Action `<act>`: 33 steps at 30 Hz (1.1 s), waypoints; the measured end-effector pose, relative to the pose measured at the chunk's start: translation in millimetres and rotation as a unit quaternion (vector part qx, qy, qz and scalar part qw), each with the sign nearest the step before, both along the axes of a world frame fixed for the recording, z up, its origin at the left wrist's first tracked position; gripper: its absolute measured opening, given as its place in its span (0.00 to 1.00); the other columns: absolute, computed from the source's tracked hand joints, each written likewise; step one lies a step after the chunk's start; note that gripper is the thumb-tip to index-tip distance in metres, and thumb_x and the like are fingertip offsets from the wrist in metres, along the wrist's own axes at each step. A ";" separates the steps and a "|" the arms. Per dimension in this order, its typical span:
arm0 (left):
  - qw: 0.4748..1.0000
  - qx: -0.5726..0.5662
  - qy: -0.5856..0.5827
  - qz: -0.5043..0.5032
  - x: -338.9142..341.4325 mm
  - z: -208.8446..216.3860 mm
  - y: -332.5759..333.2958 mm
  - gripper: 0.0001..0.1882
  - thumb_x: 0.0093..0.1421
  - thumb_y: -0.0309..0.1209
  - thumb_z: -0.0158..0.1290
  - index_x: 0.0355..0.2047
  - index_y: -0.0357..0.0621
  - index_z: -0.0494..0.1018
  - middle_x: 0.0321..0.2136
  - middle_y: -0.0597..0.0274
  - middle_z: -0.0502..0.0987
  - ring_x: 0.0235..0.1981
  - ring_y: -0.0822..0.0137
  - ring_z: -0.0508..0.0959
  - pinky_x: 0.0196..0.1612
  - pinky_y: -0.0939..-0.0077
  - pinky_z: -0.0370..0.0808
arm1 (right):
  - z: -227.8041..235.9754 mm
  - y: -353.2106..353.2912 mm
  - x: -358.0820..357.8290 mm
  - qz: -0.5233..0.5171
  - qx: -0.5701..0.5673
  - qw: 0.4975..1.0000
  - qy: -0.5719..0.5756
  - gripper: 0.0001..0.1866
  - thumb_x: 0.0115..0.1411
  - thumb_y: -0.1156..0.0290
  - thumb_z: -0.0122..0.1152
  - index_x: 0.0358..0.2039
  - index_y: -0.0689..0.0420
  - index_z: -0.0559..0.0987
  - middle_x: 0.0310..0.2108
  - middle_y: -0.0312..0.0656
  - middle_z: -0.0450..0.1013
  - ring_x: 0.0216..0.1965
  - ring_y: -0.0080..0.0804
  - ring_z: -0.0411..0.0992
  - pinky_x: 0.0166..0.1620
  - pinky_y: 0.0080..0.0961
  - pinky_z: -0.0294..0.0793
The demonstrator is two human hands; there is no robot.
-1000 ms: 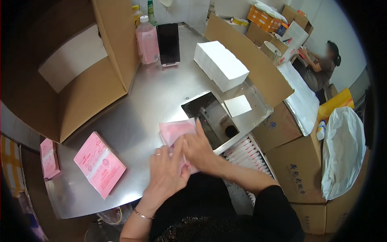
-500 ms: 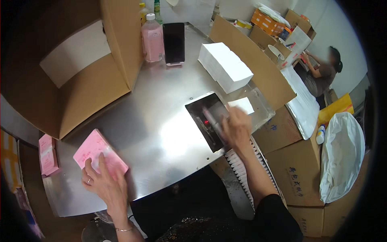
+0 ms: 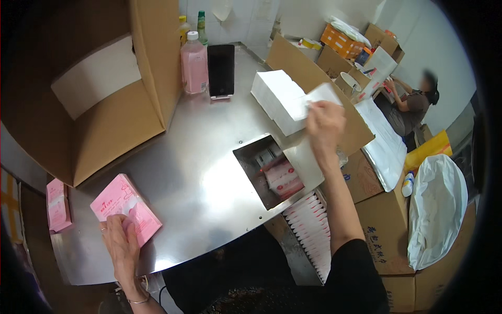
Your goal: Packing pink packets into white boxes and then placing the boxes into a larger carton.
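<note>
At the near left of the metal table lies a flat, glossy pink printed stack (image 3: 125, 196), which looks like plastic wrappers. My left hand (image 3: 120, 243) rests over its near edge with bent fingers pressed on it. My right hand (image 3: 325, 125) pinches a thin white piece of paper (image 3: 325, 94), slightly blurred, by its near edge. That paper is just above the right end of a tall white paper stack (image 3: 274, 97). Nearer me is a rectangular opening (image 3: 246, 157) in the tabletop, with pink-and-white packets (image 3: 285, 178) visible down inside.
A large open cardboard box (image 3: 117, 112) stands at left, beside another pink bundle (image 3: 57, 204). Behind are a bottle of pink liquid (image 3: 194, 65) and a propped phone (image 3: 221, 70). A row of white packets (image 3: 309, 225) lies below the table edge. A co-worker (image 3: 410, 107) sits far right.
My right hand has moved from the opening up to the white stack and now holds white paper. Pink packets now show in the opening. My left fingers have drawn back toward the pink stack's near edge.
</note>
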State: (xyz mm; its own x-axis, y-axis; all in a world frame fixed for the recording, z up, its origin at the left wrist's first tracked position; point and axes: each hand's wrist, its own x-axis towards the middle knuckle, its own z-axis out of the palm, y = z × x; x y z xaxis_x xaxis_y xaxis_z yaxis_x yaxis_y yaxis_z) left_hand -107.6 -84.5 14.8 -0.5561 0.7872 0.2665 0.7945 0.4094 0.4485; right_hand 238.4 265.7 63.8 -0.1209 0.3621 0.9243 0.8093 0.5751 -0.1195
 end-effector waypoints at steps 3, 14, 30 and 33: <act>0.999 0.016 -0.043 0.009 4.4 -1.3 7.3 0.06 0.62 0.23 0.52 0.40 0.39 0.70 0.37 0.54 0.71 0.42 0.50 0.68 0.50 0.57 0.64 | -27.3 29.3 -12.6 -0.003 -0.019 0.988 -0.153 0.08 0.55 0.72 0.64 0.35 0.57 0.85 0.34 0.42 0.74 0.41 0.41 0.70 0.44 0.40 0.66; 0.999 0.013 0.028 0.023 1.1 9.1 4.1 0.05 0.61 0.23 0.53 0.38 0.40 0.72 0.33 0.53 0.71 0.41 0.51 0.70 0.50 0.57 0.64 | -42.1 30.6 -22.4 -0.010 -0.128 0.976 -0.176 0.09 0.59 0.67 0.62 0.30 0.58 0.83 0.30 0.43 0.70 0.38 0.42 0.69 0.41 0.43 0.66; 0.945 0.105 -0.002 -0.310 115.7 -31.0 88.3 0.31 0.47 0.33 0.63 0.52 0.36 0.72 0.54 0.42 0.69 0.53 0.46 0.70 0.47 0.56 0.67 | -85.8 -145.9 -54.0 0.365 -0.110 0.853 -0.356 0.17 0.59 0.72 0.57 0.48 0.63 0.78 0.48 0.50 0.74 0.56 0.50 0.72 0.61 0.62 0.67; 0.978 0.020 0.026 -0.204 116.6 -21.7 83.4 0.38 0.43 0.37 0.65 0.56 0.36 0.70 0.62 0.38 0.62 0.61 0.39 0.64 0.54 0.49 0.63 | -87.9 -176.3 -65.9 0.427 -0.089 0.863 -0.254 0.16 0.54 0.70 0.59 0.44 0.58 0.80 0.40 0.48 0.75 0.51 0.47 0.74 0.63 0.67 0.60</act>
State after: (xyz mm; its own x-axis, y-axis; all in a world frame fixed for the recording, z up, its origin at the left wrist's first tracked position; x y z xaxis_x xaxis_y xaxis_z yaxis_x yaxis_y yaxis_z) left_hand 9.0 -1.1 -6.9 -0.1822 0.9290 0.3222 0.9104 0.0357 0.4121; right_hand 172.5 89.4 -24.0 -0.7875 0.0716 0.6122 0.0733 0.9971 -0.0223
